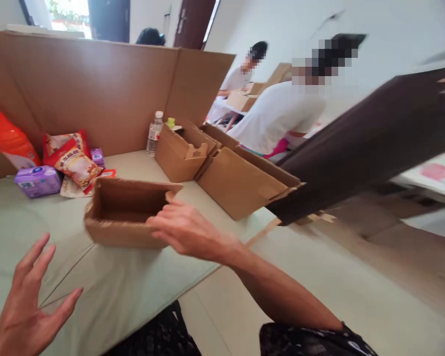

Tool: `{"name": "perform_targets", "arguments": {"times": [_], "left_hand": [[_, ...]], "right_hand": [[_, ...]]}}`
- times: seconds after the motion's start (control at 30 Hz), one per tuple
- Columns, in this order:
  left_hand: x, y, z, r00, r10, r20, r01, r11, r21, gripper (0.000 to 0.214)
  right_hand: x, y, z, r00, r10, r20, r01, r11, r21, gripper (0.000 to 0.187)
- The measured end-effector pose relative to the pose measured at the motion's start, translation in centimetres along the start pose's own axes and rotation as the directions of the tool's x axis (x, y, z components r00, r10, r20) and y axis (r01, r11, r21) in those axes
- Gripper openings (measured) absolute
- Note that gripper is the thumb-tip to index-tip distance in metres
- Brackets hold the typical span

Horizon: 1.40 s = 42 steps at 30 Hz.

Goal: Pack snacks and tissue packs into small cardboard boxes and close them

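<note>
A small open-topped cardboard box (pixel 122 235) stands on the pale green tabletop in front of me. My right hand (pixel 187 227) grips its right end, fingers curled over the edge; the thumb is partly hidden. Inside, the part of the box I can see holds nothing. My left hand (pixel 33 296) hovers at the lower left, fingers spread, apart from the box. Behind the box lie red and white snack packets (pixel 79 163), a purple tissue pack (pixel 38 181) and an orange bottle (pixel 9 133).
Two more open cardboard boxes (pixel 241 180) stand at the table's right side, near a clear water bottle (pixel 154 134). A tall cardboard panel (pixel 96 89) borders the back. A dark board (pixel 356 133) slants in from the right, and people in white shirts sit beyond.
</note>
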<state>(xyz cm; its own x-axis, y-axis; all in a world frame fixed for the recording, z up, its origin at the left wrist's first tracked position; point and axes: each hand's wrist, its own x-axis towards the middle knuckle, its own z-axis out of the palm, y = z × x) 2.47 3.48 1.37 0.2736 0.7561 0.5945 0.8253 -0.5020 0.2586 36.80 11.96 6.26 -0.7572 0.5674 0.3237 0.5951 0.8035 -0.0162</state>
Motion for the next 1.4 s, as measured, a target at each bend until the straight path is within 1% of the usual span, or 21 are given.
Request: {"name": "perform_targets", "arguments": {"times": [0.1, 0.17, 0.2, 0.27, 0.37, 0.47, 0.57, 0.63, 0.67, 0.73, 0.8, 0.9, 0.97, 1.03, 1.1, 1.17, 1.23, 1.27, 1.3, 1.33, 1.4], "left_hand": [[1.1, 1.0, -2.3, 0.998, 0.049, 0.024, -0.049, 0.999, -0.007, 0.083], [0.7, 0.8, -3.2, 0.992, 0.089, 0.085, -0.091, 0.996, 0.016, 0.064], [0.4, 0.7, -3.5, 0.991, 0.095, 0.098, -0.098, 0.995, 0.028, 0.050], [-0.2, 0.4, -4.0, 0.993, 0.083, 0.082, -0.086, 0.996, 0.030, 0.025], [-0.1, 0.1, -4.3, 0.996, 0.072, 0.061, -0.071, 0.997, -0.011, 0.016], [1.1, -0.6, -4.8, 0.988, 0.138, 0.074, -0.138, 0.990, -0.011, 0.017], [2.4, -2.0, -5.9, 0.977, 0.193, 0.092, -0.196, 0.980, 0.025, 0.018], [2.7, -3.0, -6.6, 0.973, 0.207, 0.101, -0.210, 0.978, 0.020, 0.018], [2.6, -3.4, -6.8, 0.972, 0.210, 0.104, -0.213, 0.977, 0.015, 0.017], [2.1, -3.8, -6.6, 0.978, 0.188, 0.096, -0.189, 0.982, 0.005, 0.016], [1.2, -3.8, -6.0, 0.992, 0.105, 0.074, -0.104, 0.994, -0.011, 0.014], [0.0, -3.6, -5.1, 0.999, -0.024, 0.043, 0.027, 0.998, -0.054, 0.013], [-0.4, -3.5, -4.8, 0.998, -0.038, 0.053, 0.042, 0.997, -0.069, 0.014], [-0.5, -3.3, -4.9, 0.996, -0.030, 0.078, 0.035, 0.997, -0.072, 0.016], [-0.3, -3.1, -5.1, 0.994, -0.048, 0.100, 0.056, 0.995, -0.084, 0.017], [0.0, -2.8, -5.2, 0.990, -0.091, 0.106, 0.103, 0.988, -0.111, 0.017], [0.3, -2.7, -5.2, 0.987, -0.117, 0.109, 0.132, 0.982, -0.137, 0.018], [0.4, -2.7, -5.2, 0.987, -0.118, 0.107, 0.133, 0.980, -0.146, 0.018], [0.6, -2.7, -5.2, 0.988, -0.110, 0.107, 0.126, 0.980, -0.151, 0.017], [0.8, -2.8, -5.2, 0.989, -0.097, 0.109, 0.113, 0.982, -0.152, 0.017], [1.1, -3.0, -5.2, 0.992, -0.069, 0.110, 0.084, 0.986, -0.145, 0.017]], "right_hand": [[3.1, -3.6, 1.3, 0.961, -0.275, -0.017, 0.276, 0.957, 0.086, 0.022], [4.2, -4.5, 1.5, 0.942, -0.335, -0.023, 0.336, 0.937, 0.093, 0.020], [4.4, -4.5, 1.5, 0.947, -0.320, -0.032, 0.321, 0.942, 0.094, 0.023], [4.1, -3.6, 1.2, 0.973, -0.225, -0.055, 0.230, 0.966, 0.122, 0.043], [2.8, -1.5, 0.6, 0.997, -0.009, -0.081, 0.034, 0.949, 0.312, 0.059], [1.8, 0.2, 0.2, 0.973, 0.229, -0.005, -0.180, 0.780, 0.600, 0.047], [2.9, 1.7, 0.2, 0.889, 0.458, 0.020, -0.323, 0.595, 0.736, 0.034], [5.3, 3.0, 0.8, 0.833, 0.551, -0.042, -0.337, 0.567, 0.752, 0.030], [7.2, 3.7, 1.3, 0.825, 0.563, -0.055, -0.355, 0.590, 0.725, 0.028], [11.8, 5.2, 2.8, 0.835, 0.549, -0.033, -0.417, 0.671, 0.614, 0.022], [17.1, 6.5, 4.9, 0.847, 0.531, 0.014, -0.471, 0.738, 0.484, 0.018], [24.6, 7.7, 8.5, 0.844, 0.535, 0.038, -0.500, 0.760, 0.415, 0.020], [28.2, 8.0, 10.6, 0.836, 0.545, 0.066, -0.524, 0.758, 0.388, 0.023], [30.0, 8.0, 12.1, 0.838, 0.534, 0.111, -0.533, 0.757, 0.379, 0.018], [30.1, 8.1, 12.8, 0.850, 0.508, 0.138, -0.518, 0.760, 0.392, 0.010], [28.8, 8.3, 12.4, 0.861, 0.492, 0.126, -0.497, 0.765, 0.410, 0.010], [26.6, 8.6, 10.7, 0.876, 0.482, 0.020, -0.436, 0.773, 0.460, 0.016], [25.3, 8.5, 9.4, 0.881, 0.464, -0.089, -0.359, 0.781, 0.511, 0.018], [24.0, 8.4, 7.8, 0.870, 0.440, -0.224, -0.250, 0.784, 0.569, 0.020], [22.6, 7.9, 6.0, 0.832, 0.413, -0.371, -0.110, 0.777, 0.619, 0.020], [19.9, 6.2, 2.3, 0.718, 0.371, -0.589, 0.154, 0.741, 0.653, 0.022]]}}
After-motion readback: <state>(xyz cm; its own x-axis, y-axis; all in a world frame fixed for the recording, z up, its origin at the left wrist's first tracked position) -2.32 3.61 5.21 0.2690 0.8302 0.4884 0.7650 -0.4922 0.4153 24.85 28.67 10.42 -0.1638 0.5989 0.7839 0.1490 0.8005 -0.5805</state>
